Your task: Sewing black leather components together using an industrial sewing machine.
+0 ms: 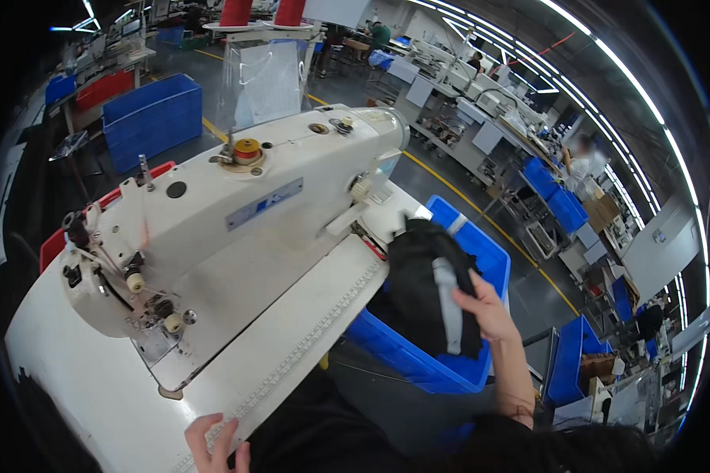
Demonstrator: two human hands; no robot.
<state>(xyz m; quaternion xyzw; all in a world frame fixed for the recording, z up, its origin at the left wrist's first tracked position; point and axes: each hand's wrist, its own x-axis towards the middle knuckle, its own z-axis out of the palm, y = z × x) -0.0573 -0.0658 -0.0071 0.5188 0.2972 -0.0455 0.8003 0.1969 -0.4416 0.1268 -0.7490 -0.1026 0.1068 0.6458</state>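
A bundle of black fabric with a grey strip (426, 272) is gripped at its right side by my right hand (489, 310), thumb over the strip. The fabric is over a blue bin (406, 372) beside the table's right end, and more black material shows inside. My left hand (213, 443) is at the table's near edge with its fingers apart, holding nothing. In front of me stands a white sewing machine (237, 189), its needle end at the left. A measuring tape strip (315, 335) runs along the white tabletop (79, 386).
Behind the machine are red thread cones (290, 12) on a stand and a large blue crate (154, 118). Workbenches (426, 102) and blue bins (564, 206) line the right side, where a person (582, 169) is at work. Yellow lines (556, 292) mark the floor.
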